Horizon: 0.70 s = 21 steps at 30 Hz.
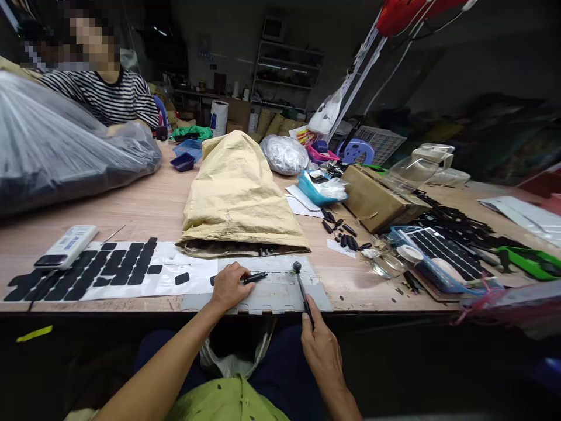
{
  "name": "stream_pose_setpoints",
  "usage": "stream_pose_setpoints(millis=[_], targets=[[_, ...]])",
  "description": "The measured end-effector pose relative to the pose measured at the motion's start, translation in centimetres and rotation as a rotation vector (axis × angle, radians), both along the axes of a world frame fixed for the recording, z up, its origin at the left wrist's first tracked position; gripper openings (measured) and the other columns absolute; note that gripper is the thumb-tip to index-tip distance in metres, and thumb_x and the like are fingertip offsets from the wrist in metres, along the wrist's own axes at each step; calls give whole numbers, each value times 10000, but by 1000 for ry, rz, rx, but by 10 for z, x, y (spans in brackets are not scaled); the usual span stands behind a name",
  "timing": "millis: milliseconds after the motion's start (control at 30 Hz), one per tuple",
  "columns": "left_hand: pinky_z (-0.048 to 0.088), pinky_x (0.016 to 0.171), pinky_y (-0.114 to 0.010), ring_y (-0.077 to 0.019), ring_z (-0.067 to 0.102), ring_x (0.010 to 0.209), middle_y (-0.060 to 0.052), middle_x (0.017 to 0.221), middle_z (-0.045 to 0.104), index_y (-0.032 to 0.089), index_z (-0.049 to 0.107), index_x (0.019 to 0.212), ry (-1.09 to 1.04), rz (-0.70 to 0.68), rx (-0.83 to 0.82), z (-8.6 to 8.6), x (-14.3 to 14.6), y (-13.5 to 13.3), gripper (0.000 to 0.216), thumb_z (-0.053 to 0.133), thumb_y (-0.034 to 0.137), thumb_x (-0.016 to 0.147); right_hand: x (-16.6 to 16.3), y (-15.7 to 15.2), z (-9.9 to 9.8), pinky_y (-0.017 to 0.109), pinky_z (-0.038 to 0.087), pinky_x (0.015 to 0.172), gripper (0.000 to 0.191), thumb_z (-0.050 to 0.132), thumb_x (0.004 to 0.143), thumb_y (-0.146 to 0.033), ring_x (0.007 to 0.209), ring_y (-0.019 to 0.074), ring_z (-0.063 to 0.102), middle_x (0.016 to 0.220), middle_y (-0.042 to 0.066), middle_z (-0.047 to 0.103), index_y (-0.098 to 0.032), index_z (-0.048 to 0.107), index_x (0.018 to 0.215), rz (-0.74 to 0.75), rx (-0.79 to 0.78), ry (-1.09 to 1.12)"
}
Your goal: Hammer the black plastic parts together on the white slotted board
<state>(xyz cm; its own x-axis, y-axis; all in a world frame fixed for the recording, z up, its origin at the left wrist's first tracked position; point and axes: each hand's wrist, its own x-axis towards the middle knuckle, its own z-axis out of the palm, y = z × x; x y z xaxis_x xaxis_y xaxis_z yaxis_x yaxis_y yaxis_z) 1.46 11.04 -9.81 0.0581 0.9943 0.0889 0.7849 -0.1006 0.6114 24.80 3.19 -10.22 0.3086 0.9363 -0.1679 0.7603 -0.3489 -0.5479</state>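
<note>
My left hand (228, 285) rests on a grey metal plate (280, 292) at the table's front edge, fingers closed on a small black rod-shaped part (255, 277). My right hand (321, 345) is just below the table edge, pinching the handle end of a thin black tool (301, 286) whose round tip lies on the plate. A white sheet with several black adhesive pads (100, 270) lies to the left of the plate. A tan paper sack (239, 196) stands right behind the plate, with black parts showing at its mouth.
A remote control (68, 245) lies on the pad sheet. A large plastic bag (56, 149) sits at the left, in front of a person in a striped shirt (109, 96). A cardboard box (379, 199), loose black parts (346, 234), solar panels (442, 251) and a green tray (532, 261) crowd the right.
</note>
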Motion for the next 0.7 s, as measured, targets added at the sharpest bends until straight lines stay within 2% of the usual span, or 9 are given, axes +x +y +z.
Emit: stream_pose_setpoints(millis=[133,500,600,700], targets=[[423,768,-294,-187,587,918,-13,895,646,227,709,902,5,-10,9,-2,0,0,144,676,313,792,-3,-1,-4,367,504,855,572,270,961,-433,1055,266,665,1279,85,650,-318,326,1518,-12,-26,-35],[419,787,-309,-191,566,886,-18,870,634,238,731,866,-34,-70,19,0,-2,-3,126,690,295,762,-3,2,-13,329,512,720,574,249,965,-403,866,247,708,1101,101,723,-274,338,1517,8,-3,-140],[424,813,-323,-199,551,895,-21,909,632,258,754,847,-52,-146,-31,4,-8,-5,139,724,316,724,-3,2,-13,338,513,723,581,241,962,-394,867,254,708,1083,113,727,-252,347,1515,10,-9,-144],[418,905,-343,-216,528,990,-20,1031,615,288,772,808,-88,-321,-110,11,-23,-10,148,791,337,670,-3,3,-14,351,510,743,580,238,964,-391,901,264,705,1108,114,720,-257,336,1520,11,-10,-127]])
